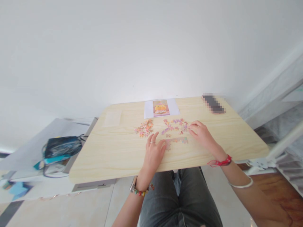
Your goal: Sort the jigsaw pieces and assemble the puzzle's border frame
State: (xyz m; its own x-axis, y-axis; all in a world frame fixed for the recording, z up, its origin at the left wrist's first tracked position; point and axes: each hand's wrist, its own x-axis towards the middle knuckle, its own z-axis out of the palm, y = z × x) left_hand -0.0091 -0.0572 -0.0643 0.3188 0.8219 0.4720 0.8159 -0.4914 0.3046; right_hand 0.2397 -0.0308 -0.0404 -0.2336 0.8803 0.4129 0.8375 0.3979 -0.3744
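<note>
I sit at a light wooden table [113, 157]. My left hand [154, 151] lies flat on it, thumb touching the left end of a joined strip of puzzle pieces [178, 141]. My right hand [201, 134] reaches into a spread of loose colourful pieces [174, 125], fingertips on pieces at its right edge. I cannot tell if a piece is pinched. A second heap of loose pieces [144, 128] lies just beyond my left hand. A reference picture [161, 108] of a yellow figure lies on white paper at the table's far edge.
A blurred dark object [213, 103] sits at the far right corner of the table. A pale transparent bag [112, 118] lies at the far left. A dark bag with cords [62, 147] rests on a low surface to the left. White wall stands behind.
</note>
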